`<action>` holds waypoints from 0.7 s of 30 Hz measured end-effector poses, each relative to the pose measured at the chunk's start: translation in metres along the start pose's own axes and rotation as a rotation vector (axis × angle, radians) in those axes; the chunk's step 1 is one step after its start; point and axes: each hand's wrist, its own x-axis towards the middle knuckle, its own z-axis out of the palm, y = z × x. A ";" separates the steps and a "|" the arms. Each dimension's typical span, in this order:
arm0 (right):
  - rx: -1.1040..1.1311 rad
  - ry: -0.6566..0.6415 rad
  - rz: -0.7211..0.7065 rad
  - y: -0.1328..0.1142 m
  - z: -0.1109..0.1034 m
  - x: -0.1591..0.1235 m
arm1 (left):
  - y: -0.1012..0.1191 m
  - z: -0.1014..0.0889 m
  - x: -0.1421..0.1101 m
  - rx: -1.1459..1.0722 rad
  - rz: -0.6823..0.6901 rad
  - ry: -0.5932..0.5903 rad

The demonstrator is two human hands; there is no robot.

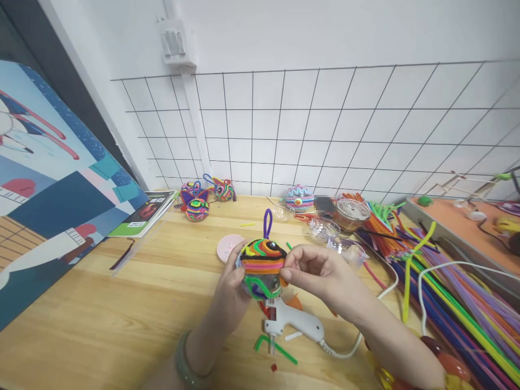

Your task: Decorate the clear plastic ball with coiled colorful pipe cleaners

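My left hand (231, 295) is closed round a clear ball ornament (264, 265) partly covered in coloured pipe cleaners, with a dark blue loop standing on top. Stripes of black, orange, pink, yellow and green run across it, and a patch of bare clear shell shows lower down. At the ball's right edge, my right hand (312, 271) pinches the end of an orange pipe cleaner between thumb and forefinger, partly hidden by the fingertips. Just below the ball lies a white hot glue gun (298, 320), its cord running right. A bent green pipe cleaner (280, 349) is beside its nozzle.
Several finished ornaments (197, 209) sit at the back left, and a striped ball (299, 199) at the back centre. A pink dish (228, 247) is behind my left hand. Clear plastic shells (325, 229) and bundled pipe cleaners (459, 309) lie on the right. A picture board (60, 189) leans at left.
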 end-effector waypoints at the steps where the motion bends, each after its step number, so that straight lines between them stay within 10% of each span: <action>1: 0.001 0.005 0.009 0.000 0.000 0.000 | 0.000 0.000 0.000 0.004 0.007 -0.011; 21: 0.029 0.022 0.061 -0.001 -0.008 0.003 | -0.003 -0.001 0.002 -0.004 -0.024 -0.041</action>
